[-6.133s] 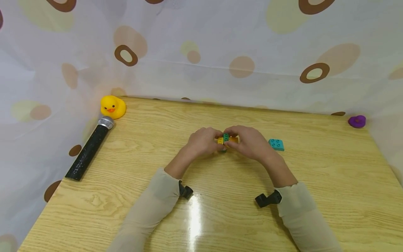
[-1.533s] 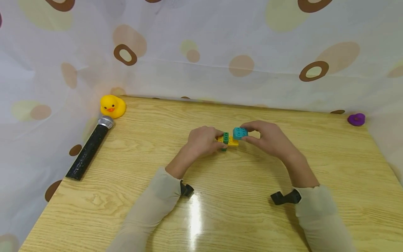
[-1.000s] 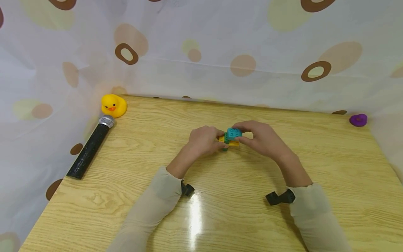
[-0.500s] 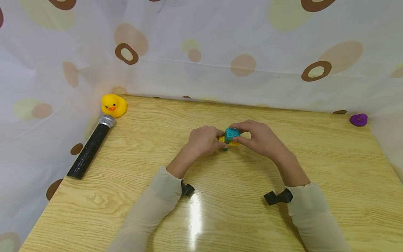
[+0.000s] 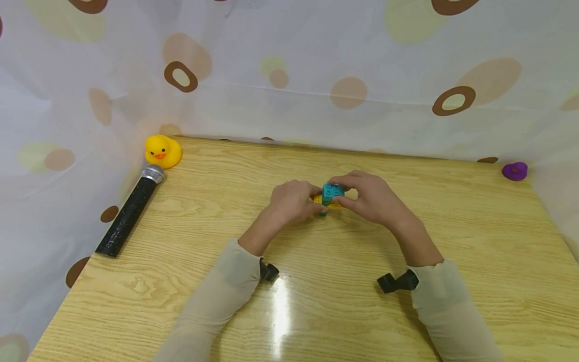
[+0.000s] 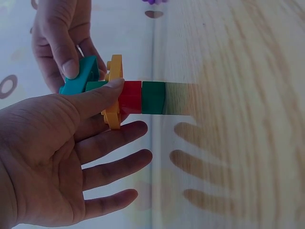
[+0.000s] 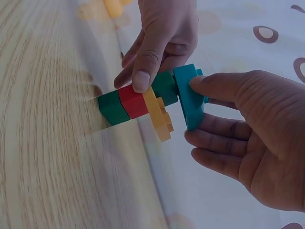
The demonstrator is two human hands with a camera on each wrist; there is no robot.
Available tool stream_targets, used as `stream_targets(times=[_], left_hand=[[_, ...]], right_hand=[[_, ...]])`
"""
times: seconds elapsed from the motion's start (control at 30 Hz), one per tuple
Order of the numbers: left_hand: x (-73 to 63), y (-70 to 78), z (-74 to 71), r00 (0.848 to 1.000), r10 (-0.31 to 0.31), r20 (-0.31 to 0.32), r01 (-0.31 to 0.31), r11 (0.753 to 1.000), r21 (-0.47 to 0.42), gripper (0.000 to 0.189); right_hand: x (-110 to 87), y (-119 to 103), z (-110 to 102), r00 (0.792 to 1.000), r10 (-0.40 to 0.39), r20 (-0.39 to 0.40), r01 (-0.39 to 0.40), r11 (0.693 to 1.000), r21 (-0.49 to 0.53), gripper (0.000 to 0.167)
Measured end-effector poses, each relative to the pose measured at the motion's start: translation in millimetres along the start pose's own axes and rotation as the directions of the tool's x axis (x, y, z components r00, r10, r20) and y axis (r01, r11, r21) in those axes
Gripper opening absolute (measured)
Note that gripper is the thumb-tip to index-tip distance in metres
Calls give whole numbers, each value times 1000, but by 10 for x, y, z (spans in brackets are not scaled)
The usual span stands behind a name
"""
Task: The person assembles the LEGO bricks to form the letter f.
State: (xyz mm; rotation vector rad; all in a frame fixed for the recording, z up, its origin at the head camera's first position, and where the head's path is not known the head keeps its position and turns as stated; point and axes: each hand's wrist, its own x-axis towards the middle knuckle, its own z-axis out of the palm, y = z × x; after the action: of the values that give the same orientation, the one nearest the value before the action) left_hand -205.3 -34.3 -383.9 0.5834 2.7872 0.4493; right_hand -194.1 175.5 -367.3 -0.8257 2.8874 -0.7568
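A stack of toy building bricks stands on the table between the two hands. From the bottom up it has a green brick [image 6: 153, 97], a red brick [image 6: 132, 97], a flat yellow brick [image 7: 159, 114] and a second green brick [image 7: 165, 88]. My left hand [image 5: 291, 202] pinches the stack at the red and yellow bricks, its other fingers spread in the left wrist view. Between thumb and fingers my right hand [image 5: 373, 200] holds a teal brick [image 5: 332, 191] at the stack's top. In the right wrist view the teal brick sits slightly tilted against the upper green brick.
On the wooden table [image 5: 217, 311], a yellow rubber duck [image 5: 164, 152] and a black microphone [image 5: 131, 211] lie at the left edge. A small purple duck [image 5: 515, 171] is at the far right corner. A patterned curtain [image 5: 312, 60] borders the back.
My right hand let go of the stack, picked the teal brick off the table at the right and brought it left onto the upper green brick. My left hand stayed on the stack.
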Motion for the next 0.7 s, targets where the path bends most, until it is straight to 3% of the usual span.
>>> stream_targets(times=[0.7], left_hand=[[2, 10, -1, 1000, -21, 11, 21, 1000, 9, 53]], right_hand=[[9, -55, -30, 998, 47, 40, -46, 998, -36, 39]])
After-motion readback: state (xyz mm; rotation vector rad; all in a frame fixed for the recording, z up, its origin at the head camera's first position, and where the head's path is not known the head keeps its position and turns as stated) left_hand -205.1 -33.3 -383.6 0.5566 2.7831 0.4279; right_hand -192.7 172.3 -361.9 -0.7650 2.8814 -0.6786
